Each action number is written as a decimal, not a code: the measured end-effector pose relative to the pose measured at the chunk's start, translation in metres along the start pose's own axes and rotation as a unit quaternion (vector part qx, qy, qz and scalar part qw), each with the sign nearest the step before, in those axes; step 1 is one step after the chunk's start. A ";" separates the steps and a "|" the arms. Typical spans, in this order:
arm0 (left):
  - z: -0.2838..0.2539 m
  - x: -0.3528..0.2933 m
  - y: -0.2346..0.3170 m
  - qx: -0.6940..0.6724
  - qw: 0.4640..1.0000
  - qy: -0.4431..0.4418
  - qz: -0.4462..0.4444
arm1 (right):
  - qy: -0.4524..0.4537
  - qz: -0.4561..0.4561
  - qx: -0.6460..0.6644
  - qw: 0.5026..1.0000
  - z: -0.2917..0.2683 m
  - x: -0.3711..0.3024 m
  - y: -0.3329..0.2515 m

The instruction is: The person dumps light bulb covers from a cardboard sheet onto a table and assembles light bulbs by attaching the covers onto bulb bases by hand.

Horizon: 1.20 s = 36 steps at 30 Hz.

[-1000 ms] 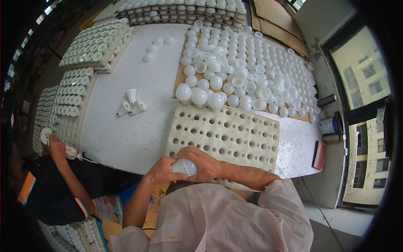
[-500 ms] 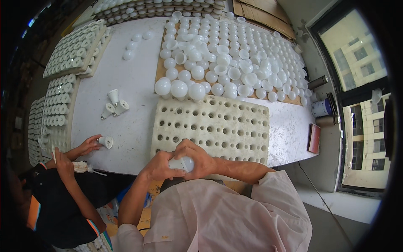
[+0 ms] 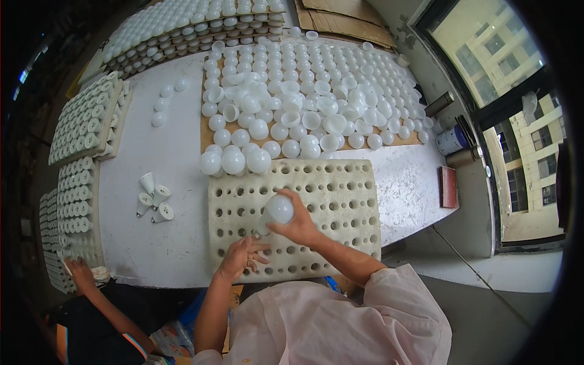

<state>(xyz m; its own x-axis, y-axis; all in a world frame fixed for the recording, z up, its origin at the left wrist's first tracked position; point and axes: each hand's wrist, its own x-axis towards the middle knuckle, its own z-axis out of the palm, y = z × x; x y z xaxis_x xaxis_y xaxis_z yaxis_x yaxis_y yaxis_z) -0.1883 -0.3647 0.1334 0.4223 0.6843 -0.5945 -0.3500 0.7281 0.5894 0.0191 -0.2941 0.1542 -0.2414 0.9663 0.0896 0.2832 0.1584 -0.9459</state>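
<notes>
Bulb [image 3: 280, 209] has risen above the tray [image 3: 340, 236] holding 3 others [image 3: 233, 162], right hand [image 3: 300, 224] clasping, left hand [image 3: 236, 258] spread.

The right hand [image 3: 295, 224] covers part of the bulb [image 3: 279, 209]; the base end [image 3: 262, 229] is blurred, and its contact with the left hand [image 3: 238, 258] cannot be determined. Both hands conceal parts of the perforated block [image 3: 347, 215]. The upper edge crops the far cardboard [image 3: 347, 22]; the lower edge, the near shirt [image 3: 340, 328].

Left head-worn fisheye, looking steeply down, wearer's shirt [image 3: 334, 322] very near at 6 o'clock, facing 12 across worktable [image 3: 134, 255], far edge more distant, window [image 3: 508, 100] at 2–3 o'clock
</notes>
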 end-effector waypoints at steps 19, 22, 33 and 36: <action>-0.127 -0.046 -0.022 0.205 0.833 0.476 0.190 | 0.073 0.164 -0.453 0.873 -0.131 0.165 0.136; -0.162 -0.057 0.003 0.281 0.766 0.535 0.219 | 0.119 0.128 -0.426 0.888 -0.127 0.155 0.122; -0.290 -0.021 0.075 0.605 0.577 0.547 0.041 | 0.173 0.139 0.204 0.954 -0.076 0.040 0.067; -0.290 -0.013 0.070 0.632 0.546 0.544 0.080 | 0.151 0.144 0.155 0.965 -0.063 0.008 0.041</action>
<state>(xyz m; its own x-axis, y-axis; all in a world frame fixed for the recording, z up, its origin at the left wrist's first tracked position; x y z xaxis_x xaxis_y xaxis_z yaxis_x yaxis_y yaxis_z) -0.4605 -0.3113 0.0241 -0.5166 0.8549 -0.0484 0.8376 0.5163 0.1789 0.0870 -0.2673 0.1357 0.1013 0.9836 -0.1490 -0.0053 -0.1492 -0.9888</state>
